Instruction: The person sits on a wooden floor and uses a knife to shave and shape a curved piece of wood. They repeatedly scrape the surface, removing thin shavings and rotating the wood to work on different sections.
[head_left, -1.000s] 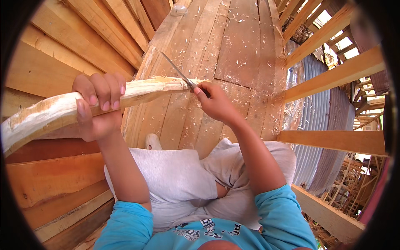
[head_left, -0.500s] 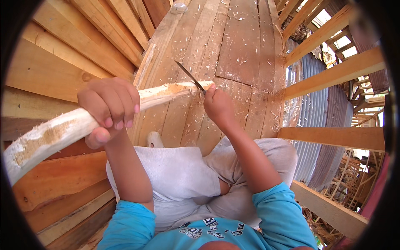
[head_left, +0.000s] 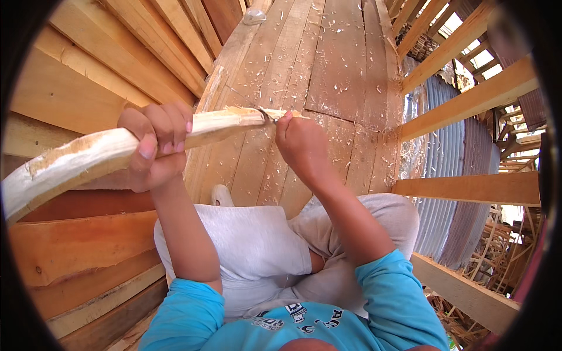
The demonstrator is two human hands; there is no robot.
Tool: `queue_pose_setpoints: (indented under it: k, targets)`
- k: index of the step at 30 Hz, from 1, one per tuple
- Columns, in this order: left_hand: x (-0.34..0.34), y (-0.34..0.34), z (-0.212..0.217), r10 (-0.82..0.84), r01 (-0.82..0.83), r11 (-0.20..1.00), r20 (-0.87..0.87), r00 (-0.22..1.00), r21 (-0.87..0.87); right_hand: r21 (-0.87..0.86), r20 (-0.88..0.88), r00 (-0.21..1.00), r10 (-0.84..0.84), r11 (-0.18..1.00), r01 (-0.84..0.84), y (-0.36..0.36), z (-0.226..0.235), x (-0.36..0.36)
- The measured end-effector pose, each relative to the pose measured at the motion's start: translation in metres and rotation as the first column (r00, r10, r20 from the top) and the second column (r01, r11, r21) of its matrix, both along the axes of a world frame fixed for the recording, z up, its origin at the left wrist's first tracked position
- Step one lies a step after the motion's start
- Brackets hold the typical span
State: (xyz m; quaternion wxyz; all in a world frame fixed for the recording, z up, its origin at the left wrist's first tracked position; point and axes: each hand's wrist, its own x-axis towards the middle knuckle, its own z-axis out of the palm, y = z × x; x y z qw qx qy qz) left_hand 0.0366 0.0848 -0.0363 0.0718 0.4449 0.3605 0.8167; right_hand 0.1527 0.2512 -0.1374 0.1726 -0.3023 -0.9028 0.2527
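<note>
Left hand point(head_left: 155, 143) wrapped tight around a long, pale wooden stick point(head_left: 88, 155), fingers curled over the top, thumb beneath. Stick stripped of bark, slightly curved, running from the near left edge up toward the middle, far end tapered and ragged where shaved.

Right hand point(head_left: 301, 140) closed into a fist on a knife point(head_left: 266, 114), just right of the stick's far end. Only a thin sliver of dark blade visible, lying against the tip of the stick; handle hidden inside the fist.

Both forearms rising from turquoise sleeves point(head_left: 398, 298) at the near edge. Below the hands, bent knees in light grey trousers point(head_left: 252, 245), with a pale foot or shoe poking out just beyond the left knee; cannot tell which.

Underneath and beyond, a plank floor point(head_left: 339, 70) littered with small pale wood shavings point(head_left: 281, 88). On the left, stacked boards point(head_left: 76, 88) in yellow and reddish tones, leaning close beside the left hand. On the right, an open frame of timber beams point(head_left: 468, 187), with corrugated metal sheeting point(head_left: 445, 146) behind them. At the far end of the floor, a small grey rounded object point(head_left: 253, 16), too blurred to identify.
</note>
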Motion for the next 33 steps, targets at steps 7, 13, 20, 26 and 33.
queue_pose_setpoints:
  k: [7, 13, 20, 26, 33]
  targets:
    - [0.000, 0.013, 0.010, -0.417, 0.418, 0.906, -0.308, 0.855, -0.066, -0.006, 0.165, 0.982, -0.095, 0.995, 0.097, 0.042, -0.049, 0.005]
    - [-0.002, 0.002, 0.001, -0.338, 0.339, 0.940, -0.263, 0.904, -0.041, -0.020, 0.165, 0.986, -0.017, 1.000, 0.020, 0.004, 0.017, 0.002]
    - [-0.010, -0.005, -0.004, -0.254, 0.259, 0.966, -0.202, 0.946, 0.000, 0.005, 0.116, 0.992, -0.057, 0.998, 0.057, 0.008, -0.017, 0.009]
    - [-0.009, -0.004, -0.002, -0.336, 0.337, 0.941, -0.232, 0.913, -0.040, -0.010, 0.129, 0.989, -0.074, 0.997, 0.076, 0.020, -0.035, 0.007]
    - [-0.017, -0.009, -0.002, -0.367, 0.364, 0.929, -0.270, 0.890, -0.064, -0.045, 0.209, 0.977, 0.035, 0.999, -0.026, -0.015, 0.037, 0.004]
